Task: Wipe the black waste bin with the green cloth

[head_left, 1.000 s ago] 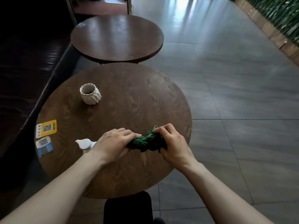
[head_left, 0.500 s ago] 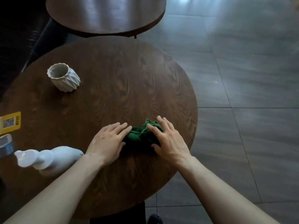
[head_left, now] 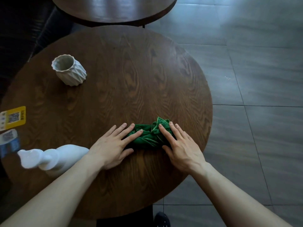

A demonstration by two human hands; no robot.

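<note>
Resting left hand: fingers lay straight on cloth's 9 o'clock end, gripping nothing.
Green cloth: lay twisted at table's 5 o'clock.
Right hand: flat, pressing cloth's 3 o'clock end.
Bin: unseen.
Advice: gather cloth firmly before lifting.

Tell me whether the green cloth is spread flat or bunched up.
Bunched up. The green cloth lies twisted into a wrinkled roll on the table, with the straight fingers of the left hand and right hand touching its ends.
</note>
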